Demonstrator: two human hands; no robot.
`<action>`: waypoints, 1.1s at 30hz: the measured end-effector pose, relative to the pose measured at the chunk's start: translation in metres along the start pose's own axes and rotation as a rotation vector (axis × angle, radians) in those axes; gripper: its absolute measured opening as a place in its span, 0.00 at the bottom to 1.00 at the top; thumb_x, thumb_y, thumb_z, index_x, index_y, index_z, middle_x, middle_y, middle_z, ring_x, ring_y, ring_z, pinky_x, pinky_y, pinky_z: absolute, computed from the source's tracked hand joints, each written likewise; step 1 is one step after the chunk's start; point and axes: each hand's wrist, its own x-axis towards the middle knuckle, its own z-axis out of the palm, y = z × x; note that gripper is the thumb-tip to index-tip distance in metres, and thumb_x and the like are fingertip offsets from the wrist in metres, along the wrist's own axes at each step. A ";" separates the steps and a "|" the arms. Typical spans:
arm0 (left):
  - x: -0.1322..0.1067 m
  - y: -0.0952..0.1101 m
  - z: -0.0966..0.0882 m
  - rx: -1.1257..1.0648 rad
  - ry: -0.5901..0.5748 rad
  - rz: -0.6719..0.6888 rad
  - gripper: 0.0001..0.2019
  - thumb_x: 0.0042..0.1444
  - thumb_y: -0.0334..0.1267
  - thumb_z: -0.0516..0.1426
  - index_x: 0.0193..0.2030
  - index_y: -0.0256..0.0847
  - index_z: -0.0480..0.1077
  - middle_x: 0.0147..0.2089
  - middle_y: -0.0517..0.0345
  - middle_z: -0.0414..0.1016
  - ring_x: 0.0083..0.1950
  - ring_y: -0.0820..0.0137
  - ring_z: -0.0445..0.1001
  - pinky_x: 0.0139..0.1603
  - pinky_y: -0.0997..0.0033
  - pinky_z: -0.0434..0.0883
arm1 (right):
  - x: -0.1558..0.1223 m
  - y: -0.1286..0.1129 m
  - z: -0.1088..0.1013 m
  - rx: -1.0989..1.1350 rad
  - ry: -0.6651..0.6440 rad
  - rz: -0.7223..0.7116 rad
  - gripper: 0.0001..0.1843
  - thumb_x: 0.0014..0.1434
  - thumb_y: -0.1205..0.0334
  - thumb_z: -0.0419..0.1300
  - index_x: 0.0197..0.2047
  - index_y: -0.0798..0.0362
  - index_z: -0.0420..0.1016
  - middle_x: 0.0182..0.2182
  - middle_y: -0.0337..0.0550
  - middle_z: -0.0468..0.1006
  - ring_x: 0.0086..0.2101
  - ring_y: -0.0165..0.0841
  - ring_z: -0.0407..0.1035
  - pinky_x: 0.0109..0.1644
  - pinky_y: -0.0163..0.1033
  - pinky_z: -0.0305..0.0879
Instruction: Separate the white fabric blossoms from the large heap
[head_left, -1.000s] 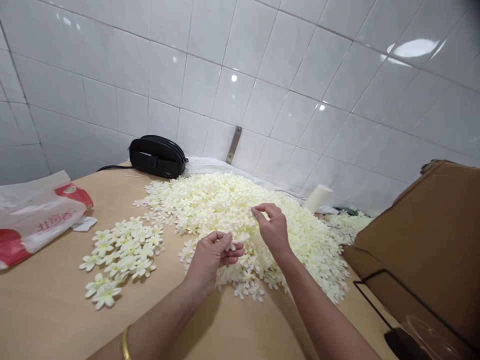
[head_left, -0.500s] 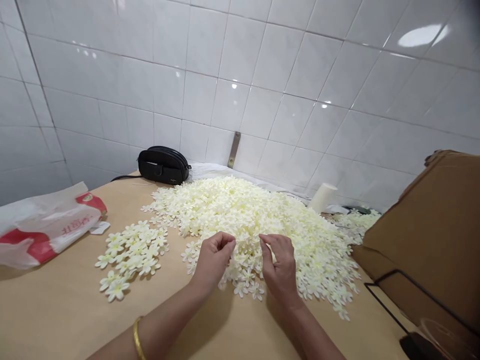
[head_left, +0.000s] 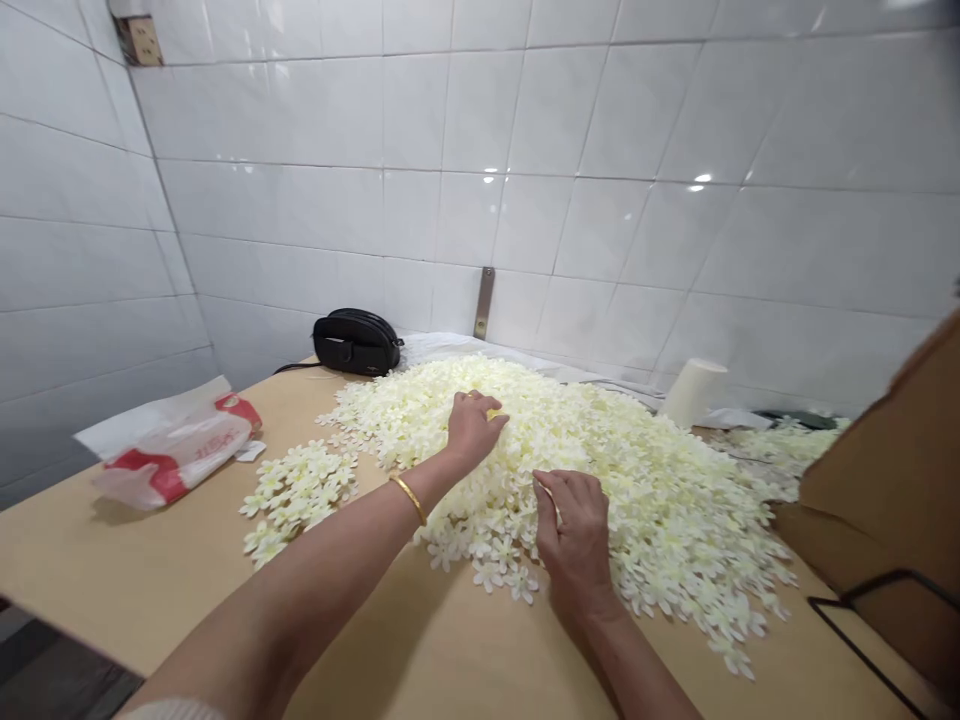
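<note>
A large heap of pale yellow-white artificial flowers (head_left: 630, 480) spreads over the table. My left hand (head_left: 474, 430) reaches over the middle of the heap, its thumb and fingers bent but apart. No object shows in it. A gold bangle (head_left: 409, 498) circles that wrist. Lower and to the right, my right hand (head_left: 576, 535) is held at the near side of the heap with thumb and forefinger pinched together. Whatever lies between those fingertips is too small to make out. A smaller group of similar flowers (head_left: 304, 490) lies flat to the left, partly behind my left forearm.
A black zipped bag (head_left: 356, 342) stands at the back left. A red-and-white plastic bag (head_left: 176, 450) lies at the table's left. On the right are a white cone-shaped spool (head_left: 694, 393), a brown cardboard box (head_left: 892, 500) and a bent black metal frame (head_left: 862, 645). White tiles line the wall.
My left hand has moved forward onto the heap, and its closed fingers have parted. The right hand keeps its pinch near the same spot. The view has shifted and levelled.
</note>
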 end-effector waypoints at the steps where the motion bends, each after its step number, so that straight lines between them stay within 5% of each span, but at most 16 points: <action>1: -0.008 0.002 -0.003 0.036 0.007 0.030 0.01 0.41 0.33 0.58 0.24 0.40 0.71 0.33 0.51 0.69 0.46 0.60 0.59 0.50 0.61 0.56 | -0.001 0.001 0.001 -0.002 -0.004 -0.002 0.09 0.54 0.67 0.50 0.36 0.53 0.70 0.31 0.45 0.70 0.36 0.37 0.60 0.40 0.44 0.56; 3: -0.029 0.012 -0.014 0.104 -0.018 0.096 0.03 0.43 0.34 0.57 0.26 0.42 0.72 0.37 0.50 0.70 0.48 0.61 0.59 0.53 0.61 0.54 | -0.004 0.001 0.002 0.004 -0.023 -0.016 0.09 0.54 0.66 0.51 0.36 0.54 0.70 0.31 0.45 0.70 0.36 0.37 0.61 0.42 0.45 0.56; 6: -0.070 0.029 -0.039 0.245 -0.215 0.370 0.09 0.51 0.35 0.50 0.31 0.41 0.72 0.39 0.48 0.70 0.46 0.61 0.61 0.52 0.59 0.56 | -0.007 0.002 0.006 0.028 -0.028 -0.051 0.09 0.53 0.63 0.52 0.36 0.54 0.71 0.31 0.46 0.71 0.36 0.38 0.62 0.44 0.46 0.56; 10: -0.129 0.037 -0.085 0.394 -0.371 0.365 0.13 0.54 0.36 0.46 0.33 0.39 0.71 0.35 0.46 0.70 0.40 0.63 0.65 0.49 0.63 0.59 | -0.010 0.002 0.011 0.011 0.010 -0.083 0.10 0.53 0.61 0.51 0.34 0.54 0.72 0.31 0.50 0.73 0.37 0.41 0.63 0.46 0.46 0.57; 12: -0.154 0.030 -0.115 0.432 -0.317 0.256 0.13 0.55 0.35 0.46 0.35 0.39 0.71 0.35 0.47 0.70 0.39 0.65 0.65 0.47 0.64 0.61 | -0.011 0.000 0.012 -0.001 0.028 -0.087 0.09 0.52 0.62 0.52 0.34 0.53 0.72 0.30 0.50 0.73 0.37 0.42 0.63 0.45 0.46 0.57; 16: -0.189 0.003 -0.175 0.503 0.012 0.011 0.11 0.53 0.36 0.49 0.38 0.41 0.71 0.38 0.47 0.69 0.44 0.63 0.64 0.46 0.63 0.62 | -0.011 -0.008 0.011 0.013 0.011 -0.091 0.09 0.53 0.62 0.51 0.33 0.53 0.72 0.30 0.50 0.73 0.37 0.41 0.64 0.43 0.46 0.58; 19: -0.201 -0.013 -0.206 0.588 0.068 -0.137 0.13 0.52 0.37 0.50 0.44 0.43 0.68 0.45 0.48 0.67 0.49 0.62 0.62 0.49 0.61 0.61 | -0.010 -0.016 0.011 0.021 -0.002 -0.098 0.10 0.54 0.61 0.50 0.32 0.52 0.72 0.29 0.50 0.73 0.36 0.42 0.65 0.41 0.46 0.58; 23: -0.204 -0.020 -0.214 0.759 0.020 -0.185 0.19 0.51 0.38 0.51 0.51 0.42 0.63 0.51 0.47 0.63 0.52 0.61 0.60 0.52 0.59 0.59 | -0.010 -0.017 0.011 0.016 -0.011 -0.102 0.09 0.54 0.61 0.50 0.31 0.49 0.71 0.28 0.48 0.73 0.36 0.42 0.65 0.40 0.45 0.58; 29: -0.202 -0.010 -0.196 0.833 -0.031 -0.114 0.09 0.52 0.35 0.49 0.37 0.41 0.69 0.46 0.47 0.65 0.46 0.61 0.62 0.47 0.57 0.62 | -0.012 -0.009 0.009 0.019 0.024 -0.098 0.13 0.54 0.58 0.48 0.30 0.53 0.71 0.28 0.49 0.73 0.35 0.42 0.64 0.39 0.46 0.58; 33: -0.221 0.006 -0.182 0.778 -0.070 -0.090 0.09 0.52 0.35 0.49 0.39 0.40 0.68 0.46 0.46 0.65 0.46 0.61 0.61 0.46 0.59 0.62 | -0.010 -0.011 0.008 0.015 0.025 -0.084 0.14 0.54 0.58 0.47 0.29 0.53 0.71 0.27 0.48 0.73 0.34 0.41 0.64 0.38 0.44 0.58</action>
